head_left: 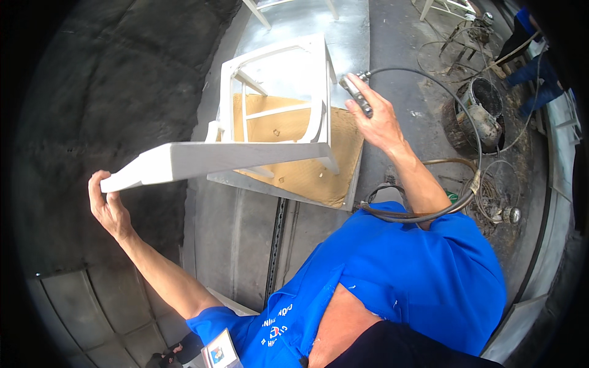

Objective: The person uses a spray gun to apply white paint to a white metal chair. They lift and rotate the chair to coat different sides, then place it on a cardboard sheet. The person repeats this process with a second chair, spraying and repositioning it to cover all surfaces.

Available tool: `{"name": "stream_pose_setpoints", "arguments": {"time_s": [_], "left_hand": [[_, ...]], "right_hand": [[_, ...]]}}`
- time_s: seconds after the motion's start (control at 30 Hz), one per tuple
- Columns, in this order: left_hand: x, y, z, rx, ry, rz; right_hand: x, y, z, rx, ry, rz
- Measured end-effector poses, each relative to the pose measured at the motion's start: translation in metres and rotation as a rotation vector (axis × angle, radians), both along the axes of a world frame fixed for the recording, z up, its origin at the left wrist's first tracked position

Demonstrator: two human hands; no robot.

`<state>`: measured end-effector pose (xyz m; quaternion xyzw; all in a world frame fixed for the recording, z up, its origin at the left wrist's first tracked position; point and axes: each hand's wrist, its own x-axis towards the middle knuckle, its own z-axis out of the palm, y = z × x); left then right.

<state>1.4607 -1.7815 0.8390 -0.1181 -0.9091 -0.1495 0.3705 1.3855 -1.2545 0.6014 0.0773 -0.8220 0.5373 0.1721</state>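
Note:
A white wooden chair frame (208,158) without a seat panel rests tilted over a brown cardboard sheet (343,184). My left hand (110,208) grips the end of its long back post at the far left, fingers wrapped round the wood. To the right of the frame, my right hand (380,119) is closed round a metal spray gun (357,97), held close to the chair but apart from it. A dark hose (438,76) runs from the gun, curves right and loops round near my right forearm. The gun's trigger is hidden by my fingers.
A paint-crusted bucket (491,98) stands on the stained floor at right, with coiled hoses (486,196) below it. Beyond it is another person's blue-clad leg (537,80). More white chair legs (261,15) show at the top. A dark sheet-covered wall (123,80) borders the left.

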Motion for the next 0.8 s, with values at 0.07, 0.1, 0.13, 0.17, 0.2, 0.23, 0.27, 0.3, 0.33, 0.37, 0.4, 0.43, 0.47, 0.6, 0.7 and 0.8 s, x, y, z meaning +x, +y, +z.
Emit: {"name": "stream_pose_setpoints", "arguments": {"time_s": [0.07, 0.1, 0.13, 0.17, 0.2, 0.23, 0.27, 0.3, 0.33, 0.37, 0.4, 0.43, 0.47, 0.6, 0.7, 0.8], "left_hand": [[-0.001, 0.003, -0.006, -0.034, 0.064, -0.018], [-0.001, 0.008, -0.007, -0.055, 0.092, -0.019], [-0.004, 0.013, -0.006, -0.063, 0.097, -0.009], [-0.005, 0.02, -0.006, -0.03, 0.121, 0.009], [-0.01, 0.027, -0.006, -0.024, 0.138, -0.008], [-0.017, 0.035, -0.002, -0.054, 0.158, 0.01], [-0.027, 0.043, 0.003, -0.081, 0.182, 0.04], [-0.039, 0.051, 0.009, -0.071, 0.141, 0.109], [-0.056, 0.059, 0.019, -0.116, 0.125, 0.123], [-0.079, 0.068, 0.031, -0.11, 0.076, 0.179], [-0.103, 0.077, 0.045, -0.11, 0.035, 0.239], [-0.13, 0.086, 0.058, -0.081, 0.03, 0.264], [-0.16, 0.095, 0.071, -0.082, 0.03, 0.248], [-0.267, 0.13, 0.111, -0.2, -0.03, 0.457], [-0.33, 0.159, 0.123, -0.436, 0.129, 0.456], [-0.375, 0.196, 0.137, -0.626, 0.001, 0.598]], "right_hand": [[0.0, 0.025, -0.005, -0.064, -0.014, -0.019], [-0.002, 0.04, -0.007, -0.065, -0.026, -0.033], [-0.005, 0.056, -0.01, -0.072, -0.061, -0.07], [-0.006, 0.075, -0.015, -0.078, -0.095, -0.105], [-0.009, 0.092, -0.018, -0.082, -0.139, -0.14], [-0.013, 0.104, -0.022, -0.09, -0.173, -0.163], [-0.017, 0.115, -0.025, -0.099, -0.213, -0.187], [-0.023, 0.125, -0.027, -0.113, -0.24, -0.202], [-0.032, 0.134, -0.027, -0.127, -0.302, -0.238], [-0.042, 0.143, -0.027, -0.112, -0.277, -0.228], [-0.051, 0.152, -0.024, -0.156, -0.237, -0.189], [-0.059, 0.157, -0.024, -0.201, -0.24, -0.176], [-0.067, 0.164, -0.023, -0.212, -0.249, -0.184], [-0.091, 0.194, -0.026, -0.318, -0.377, -0.219], [-0.098, 0.224, -0.033, -0.359, -0.384, -0.255], [-0.099, 0.249, -0.044, -0.365, -0.415, -0.323]]}}
